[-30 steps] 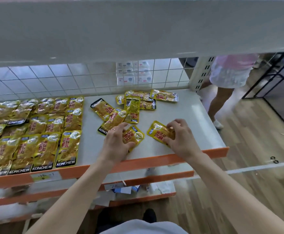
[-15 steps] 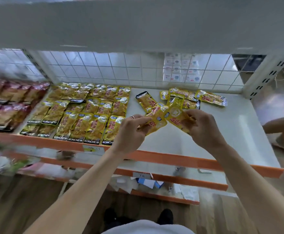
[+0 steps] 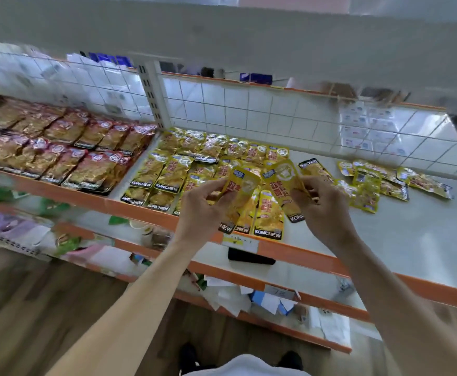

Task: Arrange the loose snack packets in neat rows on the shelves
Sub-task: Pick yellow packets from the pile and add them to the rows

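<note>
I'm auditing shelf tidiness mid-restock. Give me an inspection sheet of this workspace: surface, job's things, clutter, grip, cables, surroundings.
Surface: white shelf with an orange front edge.
Job's things: yellow rows laid flat; loose pile of yellow packets to their right; red packets in rows on the left.
Clutter: papers on the lower shelf; black object under the shelf edge.
Grip: left hand pinches a held packet; right hand pinches a second packet.
Cables: nothing seen.
Surroundings: wire grid behind; wooden floor below.
</note>
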Tool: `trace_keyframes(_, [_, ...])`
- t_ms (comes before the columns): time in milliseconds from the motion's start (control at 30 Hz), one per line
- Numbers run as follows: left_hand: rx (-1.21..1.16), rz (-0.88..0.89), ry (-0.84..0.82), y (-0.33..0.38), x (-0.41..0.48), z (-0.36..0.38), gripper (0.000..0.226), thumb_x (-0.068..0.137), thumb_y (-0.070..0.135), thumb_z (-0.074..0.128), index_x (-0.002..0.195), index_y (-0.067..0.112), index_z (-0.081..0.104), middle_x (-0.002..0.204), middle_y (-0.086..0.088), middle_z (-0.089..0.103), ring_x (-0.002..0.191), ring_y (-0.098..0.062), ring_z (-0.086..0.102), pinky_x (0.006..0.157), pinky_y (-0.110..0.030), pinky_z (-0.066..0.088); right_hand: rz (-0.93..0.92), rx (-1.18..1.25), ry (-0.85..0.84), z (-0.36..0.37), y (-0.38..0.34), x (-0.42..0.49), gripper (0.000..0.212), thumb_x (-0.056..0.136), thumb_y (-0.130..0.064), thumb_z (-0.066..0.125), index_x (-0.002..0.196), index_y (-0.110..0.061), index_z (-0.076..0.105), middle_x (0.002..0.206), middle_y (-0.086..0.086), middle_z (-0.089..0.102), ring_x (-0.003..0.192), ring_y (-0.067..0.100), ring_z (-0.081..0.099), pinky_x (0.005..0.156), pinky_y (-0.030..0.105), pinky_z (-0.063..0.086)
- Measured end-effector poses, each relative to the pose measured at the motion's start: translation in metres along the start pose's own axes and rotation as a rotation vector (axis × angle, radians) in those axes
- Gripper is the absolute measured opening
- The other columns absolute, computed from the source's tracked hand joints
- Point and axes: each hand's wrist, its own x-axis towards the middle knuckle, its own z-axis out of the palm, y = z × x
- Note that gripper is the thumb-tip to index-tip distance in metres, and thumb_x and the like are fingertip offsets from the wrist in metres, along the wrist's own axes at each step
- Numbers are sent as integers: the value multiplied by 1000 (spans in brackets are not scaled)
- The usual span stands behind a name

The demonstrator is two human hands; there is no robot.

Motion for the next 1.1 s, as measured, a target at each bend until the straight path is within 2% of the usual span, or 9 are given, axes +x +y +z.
trace_keyframes(200, [-50,-49,63,-38,13,-70,40,89,21,76,126,9,67,98,13,72,78,9,67,69,-10,50,66,75,6,71,-37,-2,10,93,-16,66,93,-26,69,85,-13,69,78,6,63,69,25,49])
trace_keyframes(300, [-56,-67,84,-55,21,-100,40,87,21,77,124,9,69,95,15,72,73,10,66,66,-9,49,96,116,13,101,-52,-2,13,94,-18,66,90,-31,68,81,-18,68,76,6,66,66,24,50])
trace_keyframes(400, [-58,-73,97,-66,30,-122,40,87,22,78,124,9,69,92,13,71,69,7,65,62,-10,47,112,116,25,124,-64,-2,14,94,-18,66,92,-32,67,81,-12,70,77,10,67,62,18,49])
trace_keyframes(467, [-59,-70,92,-68,36,-131,40,87,21,78,123,9,68,93,8,72,69,4,65,59,-10,47,133,131,40,133,-71,-2,10,94,-17,66,95,-26,68,82,-8,70,78,12,66,61,16,49])
trace_keyframes(700, [-50,-77,63,-74,61,-125,21,85,23,79,103,24,68,88,7,73,75,-8,70,63,-15,53,190,132,69,138,-69,11,12,93,-18,67,92,-29,67,81,-12,68,69,1,62,59,11,46])
trace_keyframes(833, [-2,-106,58,-76,77,-109,17,85,23,80,100,22,71,88,9,72,80,-10,71,68,-17,56,221,147,79,133,-58,27,13,93,-20,67,88,-32,65,79,-13,67,66,-7,60,56,10,46])
trace_keyframes(900, [36,-118,63,-75,83,-105,21,85,26,79,102,18,72,89,5,73,81,-11,70,70,-20,58,243,154,86,133,-55,36,5,93,-23,68,91,-27,67,80,-11,66,65,-9,60,55,9,46])
trace_keyframes(1000, [85,-127,72,-70,91,-100,18,85,28,79,97,18,70,85,5,71,77,-7,67,63,-11,51,256,125,91,136,-49,51,6,92,-21,70,98,-20,68,82,-10,67,65,-10,61,51,8,44])
trace_keyframes(1100, [116,-115,87,-64,101,-92,15,85,27,80,89,21,66,80,8,67,72,-3,63,60,-8,48,266,67,46,141,-43,61,14,92,-21,69,105,-17,67,88,-8,68,76,0,65,60,12,51])
